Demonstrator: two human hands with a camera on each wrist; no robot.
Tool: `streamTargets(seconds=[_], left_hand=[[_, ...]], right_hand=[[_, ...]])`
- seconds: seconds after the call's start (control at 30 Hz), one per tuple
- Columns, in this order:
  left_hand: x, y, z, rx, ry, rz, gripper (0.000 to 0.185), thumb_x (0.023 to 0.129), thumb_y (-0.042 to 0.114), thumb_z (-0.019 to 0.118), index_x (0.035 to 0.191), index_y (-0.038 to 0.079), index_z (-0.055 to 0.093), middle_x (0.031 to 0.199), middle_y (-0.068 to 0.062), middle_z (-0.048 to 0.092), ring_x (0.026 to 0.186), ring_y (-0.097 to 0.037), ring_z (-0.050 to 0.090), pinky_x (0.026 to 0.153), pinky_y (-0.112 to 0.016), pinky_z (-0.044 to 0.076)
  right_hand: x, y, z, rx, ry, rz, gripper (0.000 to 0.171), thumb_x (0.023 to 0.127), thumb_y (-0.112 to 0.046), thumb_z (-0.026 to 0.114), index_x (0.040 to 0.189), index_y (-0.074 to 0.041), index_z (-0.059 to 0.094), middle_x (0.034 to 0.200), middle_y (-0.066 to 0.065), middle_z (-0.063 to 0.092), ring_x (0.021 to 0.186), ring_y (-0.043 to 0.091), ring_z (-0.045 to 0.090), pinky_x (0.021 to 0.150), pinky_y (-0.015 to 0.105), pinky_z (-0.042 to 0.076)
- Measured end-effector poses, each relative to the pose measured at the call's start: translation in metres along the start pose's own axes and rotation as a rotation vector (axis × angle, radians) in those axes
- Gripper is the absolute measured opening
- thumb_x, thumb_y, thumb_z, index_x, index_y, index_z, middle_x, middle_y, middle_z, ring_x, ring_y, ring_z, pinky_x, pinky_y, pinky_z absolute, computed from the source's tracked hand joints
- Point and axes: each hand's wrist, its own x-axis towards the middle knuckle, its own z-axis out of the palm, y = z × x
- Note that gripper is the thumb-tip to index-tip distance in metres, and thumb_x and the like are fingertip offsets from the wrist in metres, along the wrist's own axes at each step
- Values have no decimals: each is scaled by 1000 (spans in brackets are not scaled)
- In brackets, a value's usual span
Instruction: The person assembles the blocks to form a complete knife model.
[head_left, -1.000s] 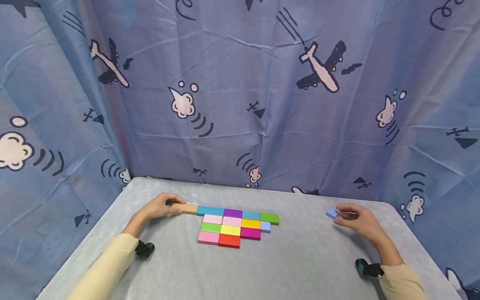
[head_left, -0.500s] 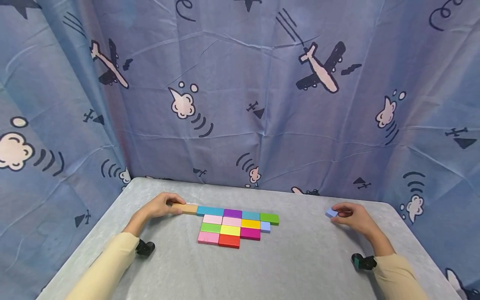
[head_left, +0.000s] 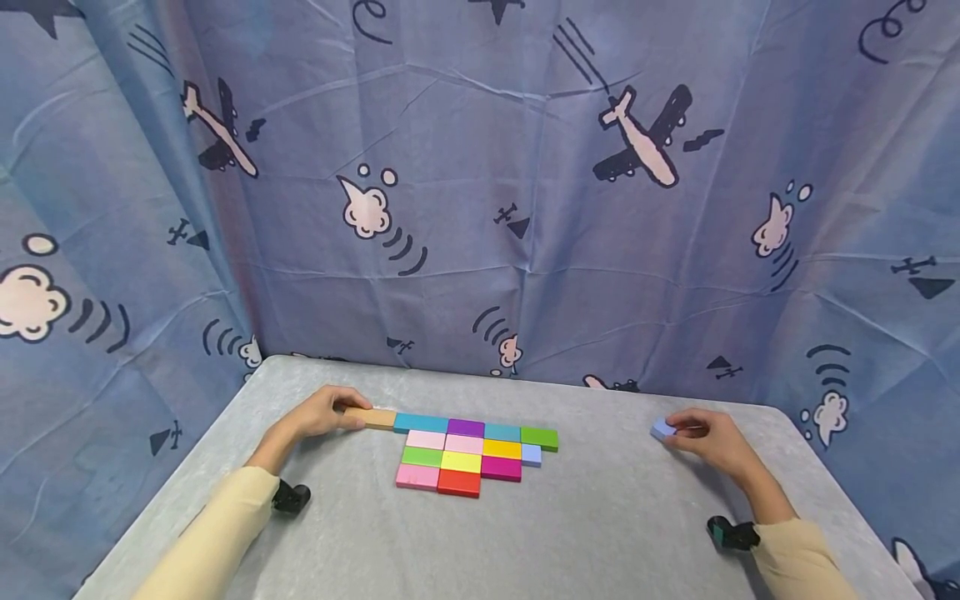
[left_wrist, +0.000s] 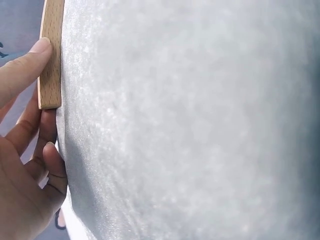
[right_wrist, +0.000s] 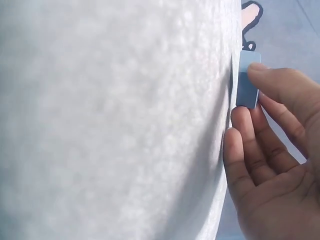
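Note:
My left hand [head_left: 327, 411] pinches a plain wooden block [head_left: 378, 418] at the left end of the back row of coloured blocks. In the left wrist view the thumb [left_wrist: 42, 46] lies against the near side of that block, and the fingers reach behind it. Far to the right, my right hand [head_left: 712, 437] pinches a small light blue block [head_left: 662, 429] between thumb and fingers. Seen from the right wrist, this block [right_wrist: 248, 90] stands close to the table surface; whether it touches is hard to tell. A teal block [head_left: 422, 423] adjoins the wooden one.
Purple [head_left: 466, 427], green [head_left: 539, 437], yellow [head_left: 461, 462], red [head_left: 458, 483] and several other flat blocks lie together in stepped rows mid-table. A grey cloth covers the table [head_left: 585, 517]. Behind and at the sides hangs a blue curtain [head_left: 450, 292] with airplane prints.
My right hand has shifted slightly left, its fingers now further over the small light blue block, which has hardly moved. The left hand and the block rows stay put.

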Motion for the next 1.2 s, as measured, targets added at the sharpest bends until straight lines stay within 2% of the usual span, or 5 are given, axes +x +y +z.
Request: streamTargets(seconds=[0.27, 0.63, 0.87, 1.2], left_hand=[[0, 2, 1, 10, 12, -12, 24, 79, 8, 75, 101, 4, 70, 95, -6, 65, 85, -21, 56, 75, -36, 44], [0, 1, 1, 22, 22, 29, 24, 77, 4, 76, 100, 0, 70, 94, -9, 66, 83, -22, 57, 73, -31, 45], [1, 1, 1, 27, 24, 0, 24, 76, 5, 77, 100, 2, 70, 94, -7, 66, 83, -21, 57, 73, -35, 45], [3, -1, 1, 52, 27, -4, 24, 76, 7, 77, 99, 4, 71, 93, -4, 66, 83, -20, 58, 74, -34, 45]], right_hand=[[-8, -17, 4, 49, -9, -37, 40, 78, -21, 77, 108, 2, 65, 101, 15, 64, 86, 23, 61, 68, 26, 49], [-13, -42, 20, 114, -60, -225, 28, 80, -13, 75, 103, 1, 66, 95, 12, 65, 81, 22, 62, 68, 27, 50], [-15, -55, 34, 104, -119, -193, 28, 81, -15, 75, 103, -1, 66, 97, 9, 64, 82, 23, 61, 71, 29, 50], [-18, -66, 44, 157, -159, -215, 27, 82, -15, 74, 104, -2, 66, 99, 11, 64, 84, 25, 62, 72, 30, 50]])
